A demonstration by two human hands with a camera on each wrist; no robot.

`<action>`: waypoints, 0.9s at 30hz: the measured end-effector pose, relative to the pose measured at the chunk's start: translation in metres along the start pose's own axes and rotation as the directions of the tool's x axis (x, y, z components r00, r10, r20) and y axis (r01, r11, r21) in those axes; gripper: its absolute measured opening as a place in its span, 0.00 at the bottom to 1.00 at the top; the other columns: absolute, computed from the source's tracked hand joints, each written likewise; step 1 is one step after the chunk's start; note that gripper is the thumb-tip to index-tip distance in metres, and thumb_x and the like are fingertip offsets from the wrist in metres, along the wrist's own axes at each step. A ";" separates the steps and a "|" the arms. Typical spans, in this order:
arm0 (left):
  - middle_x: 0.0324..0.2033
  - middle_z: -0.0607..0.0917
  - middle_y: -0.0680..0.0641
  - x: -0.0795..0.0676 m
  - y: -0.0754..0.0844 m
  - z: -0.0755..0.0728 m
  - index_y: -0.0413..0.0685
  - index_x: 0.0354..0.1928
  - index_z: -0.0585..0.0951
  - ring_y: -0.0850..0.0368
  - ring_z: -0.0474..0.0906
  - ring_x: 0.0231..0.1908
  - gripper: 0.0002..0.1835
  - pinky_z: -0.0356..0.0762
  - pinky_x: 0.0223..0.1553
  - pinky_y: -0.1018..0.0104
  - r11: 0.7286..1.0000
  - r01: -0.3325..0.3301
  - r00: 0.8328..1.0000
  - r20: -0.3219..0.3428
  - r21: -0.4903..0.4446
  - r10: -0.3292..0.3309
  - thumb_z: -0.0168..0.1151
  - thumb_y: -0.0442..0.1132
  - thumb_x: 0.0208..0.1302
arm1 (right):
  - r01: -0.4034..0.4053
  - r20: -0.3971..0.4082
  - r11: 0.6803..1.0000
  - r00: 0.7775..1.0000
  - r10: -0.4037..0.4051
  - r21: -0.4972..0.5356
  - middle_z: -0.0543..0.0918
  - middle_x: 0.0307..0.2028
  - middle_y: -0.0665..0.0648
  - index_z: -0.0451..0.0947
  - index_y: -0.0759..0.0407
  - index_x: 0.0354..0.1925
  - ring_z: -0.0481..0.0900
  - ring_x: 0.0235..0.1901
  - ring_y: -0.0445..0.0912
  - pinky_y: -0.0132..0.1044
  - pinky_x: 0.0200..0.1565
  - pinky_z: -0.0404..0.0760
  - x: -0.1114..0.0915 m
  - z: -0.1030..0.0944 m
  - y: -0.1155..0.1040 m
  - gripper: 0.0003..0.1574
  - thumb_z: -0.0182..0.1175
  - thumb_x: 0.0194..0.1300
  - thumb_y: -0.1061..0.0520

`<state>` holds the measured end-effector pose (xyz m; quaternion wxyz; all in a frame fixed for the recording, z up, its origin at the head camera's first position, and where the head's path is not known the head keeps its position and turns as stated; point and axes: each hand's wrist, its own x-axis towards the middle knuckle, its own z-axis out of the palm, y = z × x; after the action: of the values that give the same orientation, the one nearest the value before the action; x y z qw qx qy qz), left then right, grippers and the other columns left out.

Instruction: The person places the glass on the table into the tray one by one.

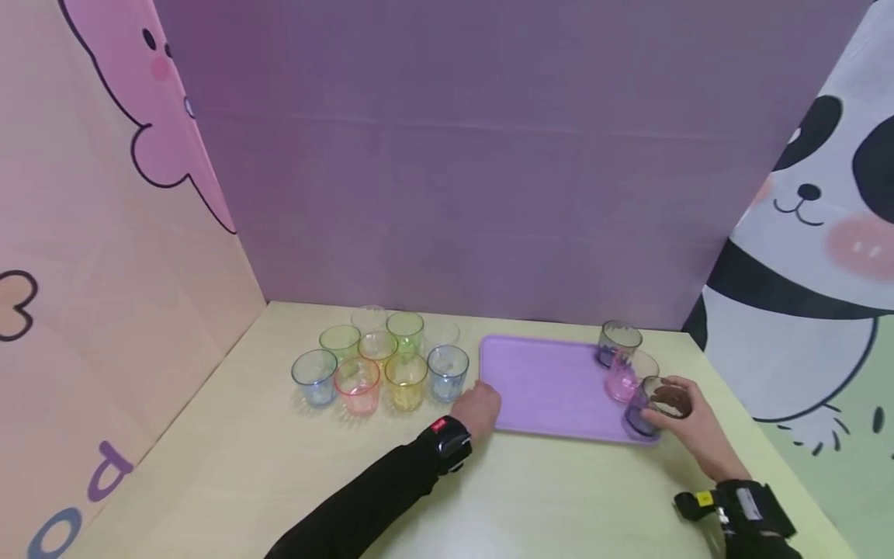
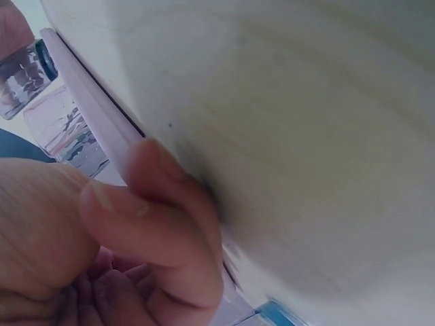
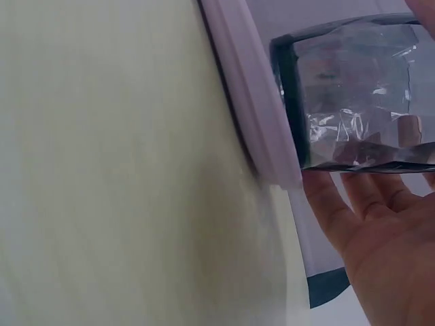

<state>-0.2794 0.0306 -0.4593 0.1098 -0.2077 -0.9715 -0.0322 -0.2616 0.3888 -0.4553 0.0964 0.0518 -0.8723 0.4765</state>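
My right hand (image 1: 698, 435) grips a grey-blue clear glass (image 1: 639, 411) at the front right corner of the purple tray (image 1: 552, 388). In the right wrist view, the glass (image 3: 353, 95) has its dark base by the tray rim (image 3: 255, 102), with fingers behind it. A pink glass (image 1: 621, 380) and another grey-blue glass (image 1: 618, 341) stand behind it along the tray's right side. My left hand (image 1: 478, 411) rests by the tray's front left corner. Its fingers (image 2: 183, 251) are curled with nothing visible in them; any hold on the tray edge is hidden.
Left of the tray stands a group of several coloured glasses, including a blue one (image 1: 448, 373) nearest the left hand, a yellow one (image 1: 406, 382) and a red one (image 1: 358, 388). A purple wall (image 1: 447, 194) rises behind the pale table (image 1: 230, 435), with printed panels on both sides.
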 end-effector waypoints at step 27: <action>0.31 0.80 0.42 -0.001 0.000 0.002 0.35 0.34 0.80 0.53 0.77 0.22 0.07 0.76 0.20 0.64 1.000 0.007 1.000 -0.016 0.003 -0.007 0.55 0.29 0.55 | -0.025 0.049 0.994 0.998 0.030 -0.108 0.61 0.57 0.69 0.44 0.67 0.65 0.61 0.55 0.58 0.60 0.54 0.60 0.002 0.007 0.000 0.57 0.67 0.51 0.48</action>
<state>-0.2786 0.0302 -0.4615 0.1178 -0.2037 -0.9714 -0.0326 -0.2646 0.3822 -0.4584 0.0703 0.0467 -0.8996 0.4285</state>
